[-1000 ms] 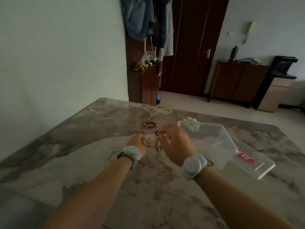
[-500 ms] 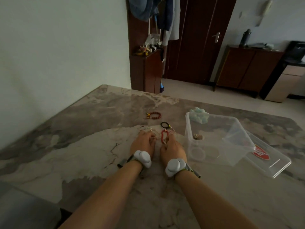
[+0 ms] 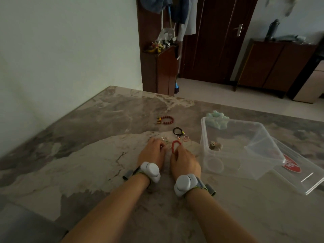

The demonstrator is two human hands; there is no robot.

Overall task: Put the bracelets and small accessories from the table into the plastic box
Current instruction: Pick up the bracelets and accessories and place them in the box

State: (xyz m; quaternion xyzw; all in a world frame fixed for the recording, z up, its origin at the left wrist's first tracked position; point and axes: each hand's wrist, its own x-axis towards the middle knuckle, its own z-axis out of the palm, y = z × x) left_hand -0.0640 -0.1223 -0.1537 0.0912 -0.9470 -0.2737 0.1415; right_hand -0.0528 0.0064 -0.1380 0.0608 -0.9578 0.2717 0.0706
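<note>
My right hand [image 3: 185,162] rests on the marble table [image 3: 87,163], its fingertips pinching a red bracelet [image 3: 175,144]. Just to its left, my left hand [image 3: 152,151] lies with fingers curled over a pale beaded bracelet [image 3: 164,140], most of it hidden. Farther back lie a dark red bead bracelet [image 3: 165,120], a black hair tie [image 3: 178,131] and small pink rings [image 3: 186,138]. The clear plastic box [image 3: 228,121] stands open to the right of my hands, holding a small trinket [image 3: 214,145] and a clear bangle [image 3: 214,164].
The box's clear lid [image 3: 306,179] with a red label lies flat to the right of the box. A mint-green accessory [image 3: 217,119] sits behind the box's far-left corner. The table's far edge borders the floor; a wall runs along the left.
Both hands came down from in front of the box to the table and drew nearer to me. They now sit side by side on the bracelets.
</note>
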